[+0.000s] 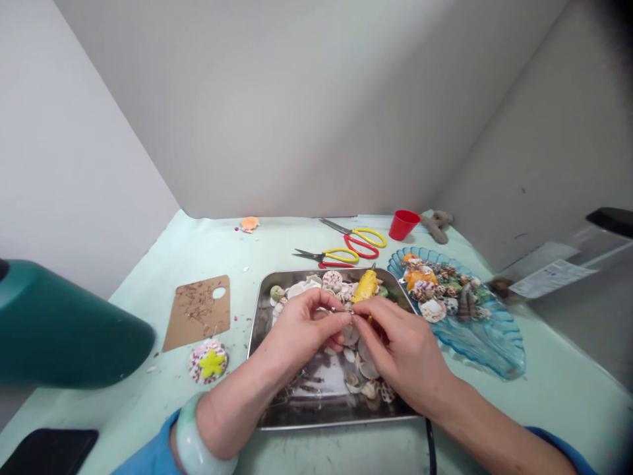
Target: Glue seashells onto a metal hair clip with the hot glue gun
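Note:
My left hand (307, 324) and my right hand (403, 336) meet above a metal tray (287, 422). Both are closed in a pinch, fingertips almost touching around a tiny thin thing (342, 310) that is too small to name. Below and around them the tray holds several seashells (332, 280) and dark twig-like bits (311, 382). Just beyond my fingers lies a yellow tool (366, 286) with a pointed tip, like a glue gun, partly hidden by my right hand. A pale green bangle (198, 435) circles my left wrist.
Two pairs of scissors (363, 239) and a red cup (404, 225) stand behind the tray. A blue shell-shaped dish (499, 346) with shells is right. Left are a brown board (198, 310), a shell disc with a yellow-green star (211, 363) and a large green cylinder (69, 330).

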A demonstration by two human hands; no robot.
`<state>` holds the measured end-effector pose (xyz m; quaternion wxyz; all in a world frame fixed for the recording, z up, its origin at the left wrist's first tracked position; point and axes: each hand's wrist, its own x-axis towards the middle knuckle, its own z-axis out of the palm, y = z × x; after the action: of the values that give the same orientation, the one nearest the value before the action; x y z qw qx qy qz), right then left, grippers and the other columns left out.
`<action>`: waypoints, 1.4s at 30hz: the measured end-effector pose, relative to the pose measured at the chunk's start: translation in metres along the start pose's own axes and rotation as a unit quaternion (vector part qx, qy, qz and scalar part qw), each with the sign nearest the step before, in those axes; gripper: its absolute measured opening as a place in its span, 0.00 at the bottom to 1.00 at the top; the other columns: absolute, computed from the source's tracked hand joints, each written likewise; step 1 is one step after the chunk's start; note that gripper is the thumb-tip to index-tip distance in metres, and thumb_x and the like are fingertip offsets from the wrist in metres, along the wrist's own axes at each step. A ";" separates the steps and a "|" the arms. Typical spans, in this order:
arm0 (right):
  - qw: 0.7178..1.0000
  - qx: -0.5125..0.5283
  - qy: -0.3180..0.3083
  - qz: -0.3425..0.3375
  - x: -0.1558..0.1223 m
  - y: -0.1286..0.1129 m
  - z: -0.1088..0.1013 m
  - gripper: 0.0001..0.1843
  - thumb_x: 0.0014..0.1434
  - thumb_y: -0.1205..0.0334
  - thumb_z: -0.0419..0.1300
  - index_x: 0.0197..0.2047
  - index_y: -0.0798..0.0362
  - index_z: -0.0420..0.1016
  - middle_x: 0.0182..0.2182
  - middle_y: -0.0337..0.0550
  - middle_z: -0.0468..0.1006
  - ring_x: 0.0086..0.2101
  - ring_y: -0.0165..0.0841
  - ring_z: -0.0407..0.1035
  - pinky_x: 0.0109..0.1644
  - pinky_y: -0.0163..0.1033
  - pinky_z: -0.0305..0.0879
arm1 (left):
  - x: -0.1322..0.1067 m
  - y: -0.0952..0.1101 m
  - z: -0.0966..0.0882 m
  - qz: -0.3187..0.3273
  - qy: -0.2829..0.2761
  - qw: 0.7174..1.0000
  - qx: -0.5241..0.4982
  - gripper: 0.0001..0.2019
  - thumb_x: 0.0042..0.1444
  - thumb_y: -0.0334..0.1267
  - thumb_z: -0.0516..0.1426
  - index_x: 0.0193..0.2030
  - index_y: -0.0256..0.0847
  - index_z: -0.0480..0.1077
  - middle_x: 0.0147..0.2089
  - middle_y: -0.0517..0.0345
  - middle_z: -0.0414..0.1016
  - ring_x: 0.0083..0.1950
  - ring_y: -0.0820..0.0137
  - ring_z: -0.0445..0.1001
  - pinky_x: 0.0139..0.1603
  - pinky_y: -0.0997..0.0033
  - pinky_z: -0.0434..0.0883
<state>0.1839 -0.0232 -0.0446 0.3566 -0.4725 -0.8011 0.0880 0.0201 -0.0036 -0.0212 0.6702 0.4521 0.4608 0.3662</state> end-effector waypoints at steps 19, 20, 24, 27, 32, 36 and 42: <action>0.999 0.047 0.005 -0.026 0.001 -0.004 -0.004 0.12 0.61 0.68 0.52 0.49 0.51 0.66 0.40 0.44 0.74 0.38 0.33 0.70 0.40 0.38 0.66 | 0.000 0.002 -0.001 0.004 -0.011 1.000 -0.017 0.10 0.49 0.37 0.62 0.32 0.35 0.65 0.20 0.62 0.71 0.21 0.77 0.69 0.26 0.77 0.68; 0.998 0.050 0.010 -0.026 0.001 -0.004 -0.004 0.12 0.61 0.68 0.52 0.49 0.51 0.66 0.40 0.44 0.74 0.37 0.32 0.70 0.39 0.37 0.66 | 0.001 0.001 -0.002 0.004 -0.015 1.000 -0.018 0.10 0.49 0.37 0.62 0.33 0.35 0.65 0.20 0.62 0.71 0.21 0.77 0.69 0.27 0.76 0.68; 0.997 0.069 0.019 -0.031 0.003 -0.004 -0.005 0.12 0.61 0.70 0.53 0.48 0.51 0.67 0.39 0.42 0.73 0.36 0.31 0.69 0.38 0.36 0.65 | 0.001 0.000 -0.003 0.017 -0.038 0.999 -0.034 0.11 0.51 0.38 0.61 0.37 0.33 0.67 0.22 0.60 0.72 0.23 0.76 0.71 0.29 0.74 0.69; 0.996 0.078 0.019 -0.038 0.004 -0.004 -0.005 0.12 0.61 0.71 0.52 0.47 0.51 0.67 0.38 0.42 0.72 0.37 0.31 0.68 0.39 0.36 0.64 | 0.000 0.000 -0.003 0.018 -0.035 0.998 -0.047 0.11 0.50 0.37 0.62 0.37 0.33 0.67 0.22 0.60 0.72 0.23 0.76 0.70 0.29 0.74 0.69; 0.996 0.086 0.008 -0.038 0.002 -0.003 -0.006 0.12 0.61 0.70 0.54 0.48 0.51 0.67 0.39 0.43 0.72 0.36 0.31 0.68 0.39 0.37 0.64 | 0.000 0.000 -0.004 0.013 -0.019 0.999 -0.047 0.11 0.48 0.36 0.63 0.34 0.34 0.67 0.21 0.63 0.71 0.21 0.78 0.69 0.27 0.76 0.68; 0.995 0.089 0.009 -0.035 0.002 -0.004 -0.007 0.10 0.61 0.70 0.54 0.45 0.51 0.67 0.37 0.42 0.72 0.35 0.30 0.67 0.38 0.36 0.63 | 0.000 -0.002 -0.005 0.018 -0.027 0.998 -0.057 0.11 0.48 0.37 0.63 0.34 0.34 0.68 0.20 0.63 0.71 0.21 0.78 0.69 0.27 0.76 0.69; 0.994 0.109 -0.010 -0.020 0.003 -0.005 -0.008 0.05 0.61 0.69 0.54 0.41 0.52 0.66 0.33 0.38 0.70 0.28 0.26 0.63 0.33 0.33 0.60 | 0.000 -0.001 -0.005 0.023 -0.028 0.997 -0.061 0.11 0.45 0.36 0.65 0.31 0.35 0.67 0.20 0.63 0.72 0.21 0.78 0.70 0.26 0.76 0.69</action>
<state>0.1841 -0.0249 -0.0346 0.3994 -0.4136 -0.7997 0.1729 0.0155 -0.0029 -0.0231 0.7008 0.4307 0.4078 0.3963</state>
